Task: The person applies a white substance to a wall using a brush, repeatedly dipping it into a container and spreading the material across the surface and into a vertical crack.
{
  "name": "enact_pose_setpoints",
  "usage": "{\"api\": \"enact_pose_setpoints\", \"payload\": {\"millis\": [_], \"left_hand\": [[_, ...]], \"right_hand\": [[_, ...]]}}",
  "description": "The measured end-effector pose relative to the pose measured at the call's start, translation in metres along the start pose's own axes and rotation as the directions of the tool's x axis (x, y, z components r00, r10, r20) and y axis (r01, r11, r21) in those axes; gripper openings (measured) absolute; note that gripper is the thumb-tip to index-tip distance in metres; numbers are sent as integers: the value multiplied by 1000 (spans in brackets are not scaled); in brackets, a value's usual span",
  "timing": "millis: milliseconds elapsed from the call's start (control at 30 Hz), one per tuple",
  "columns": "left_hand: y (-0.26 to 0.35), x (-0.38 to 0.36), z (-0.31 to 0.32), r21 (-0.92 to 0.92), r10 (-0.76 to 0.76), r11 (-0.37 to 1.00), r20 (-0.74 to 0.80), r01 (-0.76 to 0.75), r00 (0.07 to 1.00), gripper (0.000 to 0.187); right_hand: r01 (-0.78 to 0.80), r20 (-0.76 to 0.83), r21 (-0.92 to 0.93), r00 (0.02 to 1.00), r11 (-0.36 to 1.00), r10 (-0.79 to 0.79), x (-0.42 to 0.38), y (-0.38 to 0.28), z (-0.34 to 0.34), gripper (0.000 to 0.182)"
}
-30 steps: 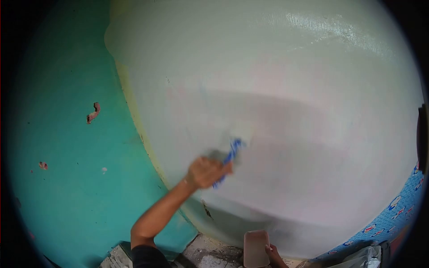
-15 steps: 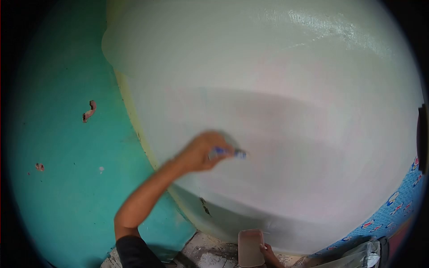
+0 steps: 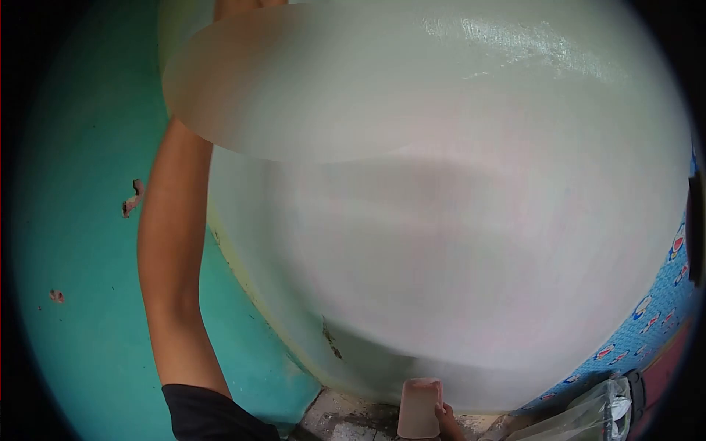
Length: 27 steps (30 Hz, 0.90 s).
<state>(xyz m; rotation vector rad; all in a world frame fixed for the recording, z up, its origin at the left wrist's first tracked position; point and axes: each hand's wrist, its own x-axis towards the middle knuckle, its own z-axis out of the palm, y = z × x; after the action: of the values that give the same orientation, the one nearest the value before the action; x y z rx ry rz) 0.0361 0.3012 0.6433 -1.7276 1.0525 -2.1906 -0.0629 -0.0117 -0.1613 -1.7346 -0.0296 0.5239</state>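
My left arm, in a dark sleeve, reaches up along the left side to the top of the pale wall (image 3: 412,242). Only a sliver of my left hand (image 3: 250,6) shows at the top edge. A blurred oval patch covers the wrist area, so its fingers and anything in them are hidden. Low in the middle, my right hand (image 3: 444,415) grips the right rim of a pinkish rectangular tray (image 3: 421,410). The tray is tipped towards me, its greyish-pink inside showing.
A teal wall (image 3: 88,242) with chipped spots meets the pale wall at the left. Blue patterned covering (image 3: 640,316) lines the lower right, near clear plastic sheeting (image 3: 581,419). Dirty, spotted floor (image 3: 346,411) shows below. Wet shine marks the upper right wall.
My left hand has risen from mid-wall to the top edge; the blue-and-white tool it held is out of sight. My right hand and the tray have shifted slightly right in view.
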Motion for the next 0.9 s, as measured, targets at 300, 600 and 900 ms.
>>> {"api": "enact_pose_setpoints", "payload": {"millis": [300, 600, 900], "left_hand": [[177, -260, -34, 212, 199, 931, 392, -299, 898, 24], [296, -379, -79, -433, 83, 846, 682, 310, 726, 22], [101, -177, -50, -366, -243, 716, 666, 594, 705, 9]], "right_hand": [[2, -85, 257, 996, 967, 20, 53, 88, 7, 73], [-74, 4, 230, 997, 970, 75, 25, 20, 17, 74], [-82, 48, 277, 996, 957, 72, -28, -79, 43, 68]]}}
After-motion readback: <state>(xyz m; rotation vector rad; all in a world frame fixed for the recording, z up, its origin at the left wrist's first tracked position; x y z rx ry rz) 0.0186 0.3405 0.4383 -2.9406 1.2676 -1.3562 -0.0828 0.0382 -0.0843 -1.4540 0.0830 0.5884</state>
